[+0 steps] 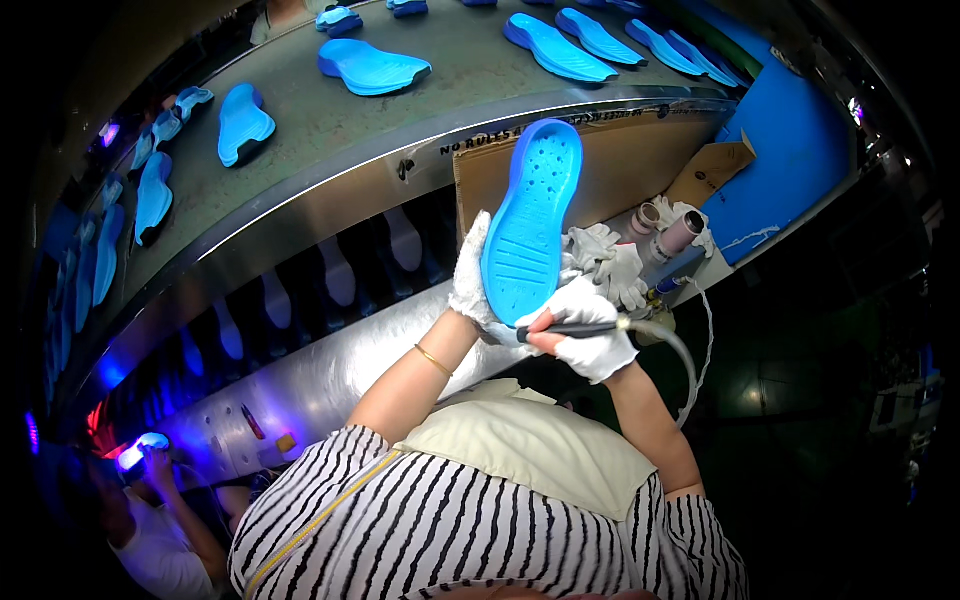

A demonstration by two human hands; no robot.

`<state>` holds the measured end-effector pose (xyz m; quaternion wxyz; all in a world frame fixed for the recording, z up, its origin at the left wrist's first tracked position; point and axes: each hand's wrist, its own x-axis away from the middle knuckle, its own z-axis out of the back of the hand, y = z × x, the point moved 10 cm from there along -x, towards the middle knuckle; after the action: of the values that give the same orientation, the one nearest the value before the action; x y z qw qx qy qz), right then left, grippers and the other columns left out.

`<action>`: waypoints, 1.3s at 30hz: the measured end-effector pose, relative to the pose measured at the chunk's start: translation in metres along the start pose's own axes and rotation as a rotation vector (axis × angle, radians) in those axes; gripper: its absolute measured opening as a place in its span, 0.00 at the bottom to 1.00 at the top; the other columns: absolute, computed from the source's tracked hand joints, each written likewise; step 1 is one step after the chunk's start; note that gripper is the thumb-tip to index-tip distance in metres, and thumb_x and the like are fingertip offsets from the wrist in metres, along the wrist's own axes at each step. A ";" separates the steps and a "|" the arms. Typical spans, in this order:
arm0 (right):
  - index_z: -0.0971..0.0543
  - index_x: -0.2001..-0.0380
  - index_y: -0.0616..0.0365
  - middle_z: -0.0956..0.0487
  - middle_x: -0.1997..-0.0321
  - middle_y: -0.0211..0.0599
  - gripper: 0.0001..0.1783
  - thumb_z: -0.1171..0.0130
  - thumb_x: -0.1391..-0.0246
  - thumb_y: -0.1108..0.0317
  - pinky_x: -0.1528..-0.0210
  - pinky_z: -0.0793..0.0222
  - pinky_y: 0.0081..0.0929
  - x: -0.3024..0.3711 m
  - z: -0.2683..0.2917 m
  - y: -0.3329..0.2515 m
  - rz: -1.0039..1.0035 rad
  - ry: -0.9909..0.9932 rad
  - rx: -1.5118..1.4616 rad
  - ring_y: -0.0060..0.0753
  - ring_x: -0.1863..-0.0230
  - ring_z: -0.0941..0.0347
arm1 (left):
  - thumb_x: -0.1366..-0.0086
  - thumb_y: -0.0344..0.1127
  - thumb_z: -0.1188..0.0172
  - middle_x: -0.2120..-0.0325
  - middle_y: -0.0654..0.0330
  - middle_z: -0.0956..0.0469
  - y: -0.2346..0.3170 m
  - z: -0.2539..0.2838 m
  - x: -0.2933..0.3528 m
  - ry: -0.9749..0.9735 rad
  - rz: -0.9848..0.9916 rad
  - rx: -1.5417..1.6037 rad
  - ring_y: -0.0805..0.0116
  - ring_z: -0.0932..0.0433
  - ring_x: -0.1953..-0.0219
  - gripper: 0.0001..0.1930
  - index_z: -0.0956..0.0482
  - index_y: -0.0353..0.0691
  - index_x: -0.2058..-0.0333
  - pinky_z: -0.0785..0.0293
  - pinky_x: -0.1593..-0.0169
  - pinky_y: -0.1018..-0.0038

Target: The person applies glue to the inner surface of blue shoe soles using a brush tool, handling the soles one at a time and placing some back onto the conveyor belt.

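A bright blue shoe sole [532, 225] stands tilted in front of me, its inner face toward me, with small holes at the far end and ridges across the middle. My left hand [472, 278], in a white glove, is closed around its left edge and near end. My right hand [592, 335], in a white glove with bare thumb and fingertips, pinches a slim black-handled applicator [570, 330] by its shaft. A clear hose [675, 350] runs from the applicator's back end. Its dark tip is at the sole's near end; whether it touches is unclear.
A curved green conveyor belt [300, 125] carries several blue soles beyond a metal rim. More soles sit on a dark lower level. White gloves [612, 262] and a pinkish bottle [680, 235] lie right, by a cardboard sheet [620, 165]. Another person [165, 540] works at lower left.
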<state>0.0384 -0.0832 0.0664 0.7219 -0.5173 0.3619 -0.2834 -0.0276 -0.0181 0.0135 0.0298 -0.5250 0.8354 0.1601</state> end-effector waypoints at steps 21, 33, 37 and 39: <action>0.23 0.73 0.63 0.22 0.74 0.35 0.05 0.40 0.54 0.82 0.72 0.29 0.17 -0.031 0.062 -0.023 0.227 0.465 -0.032 0.22 0.74 0.24 | 0.36 0.61 0.61 0.49 0.45 0.31 -0.026 -0.011 0.017 0.016 0.010 0.061 0.47 0.26 0.52 0.35 0.41 0.37 0.41 0.29 0.48 0.51; 0.25 0.71 0.60 0.21 0.66 0.39 0.10 0.39 0.58 0.85 0.58 0.29 0.20 -0.039 0.076 -0.030 0.244 0.277 0.182 0.25 0.63 0.24 | 0.32 0.54 0.59 0.56 0.50 0.26 0.010 -0.011 0.011 0.146 -0.090 -0.261 0.58 0.22 0.61 0.27 0.38 0.40 0.44 0.21 0.57 0.58; 0.23 0.72 0.61 0.23 0.67 0.42 0.12 0.39 0.63 0.86 0.64 0.29 0.27 -0.032 0.057 -0.095 0.681 0.267 0.592 0.36 0.67 0.25 | 0.32 0.47 0.55 0.58 0.54 0.26 0.024 -0.025 0.008 0.113 -0.190 -0.414 0.62 0.22 0.61 0.21 0.37 0.41 0.46 0.20 0.60 0.66; 0.23 0.73 0.62 0.23 0.67 0.46 0.11 0.40 0.64 0.83 0.64 0.29 0.28 -0.030 0.041 -0.105 0.664 0.142 0.708 0.43 0.67 0.24 | 0.32 0.48 0.56 0.58 0.54 0.26 0.038 -0.025 0.002 0.093 -0.259 -0.438 0.63 0.22 0.61 0.20 0.36 0.41 0.48 0.20 0.61 0.67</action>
<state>0.0508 -0.0689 0.1812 0.8784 -0.0761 0.4369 -0.1783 -0.0595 -0.0120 0.0459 -0.1028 -0.6283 0.7071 0.3076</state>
